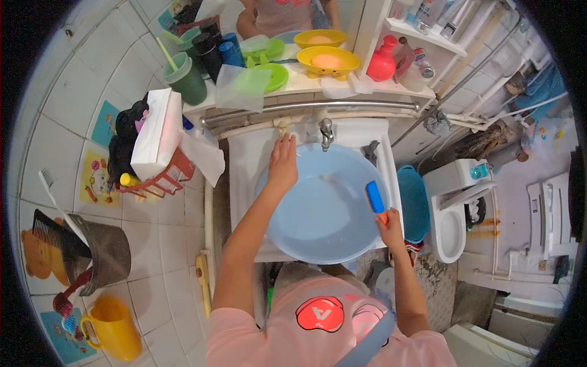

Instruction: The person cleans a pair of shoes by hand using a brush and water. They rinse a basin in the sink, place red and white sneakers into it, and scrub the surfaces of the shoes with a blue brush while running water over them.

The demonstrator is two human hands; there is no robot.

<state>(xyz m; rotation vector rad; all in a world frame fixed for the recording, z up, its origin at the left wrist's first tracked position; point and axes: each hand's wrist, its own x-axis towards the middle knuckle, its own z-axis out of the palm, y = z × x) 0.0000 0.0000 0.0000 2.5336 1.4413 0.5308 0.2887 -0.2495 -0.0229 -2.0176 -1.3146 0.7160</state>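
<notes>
A large light-blue plastic basin (318,211) sits in the white sink (244,159), under a metal tap (326,131). It looks to have water in it. My left hand (283,164) reaches over the basin's left rim, fingers stretched toward the back of the sink near a small pipe fitting (283,124). Nothing shows in that hand, though its palm side is hidden. At the basin's right side, my right hand (390,229) grips the orange handle of a scrub brush (374,197). The brush's blue head points up and away from me, over the rim.
Behind the sink, a metal rail (318,105) runs below a shelf holding yellow dishes (328,61), cups and a red bottle (383,59). Left wall: a red basket (162,176) with tissues, and a yellow mug (113,328). Right: a blue bucket (414,205) and a toilet (451,235).
</notes>
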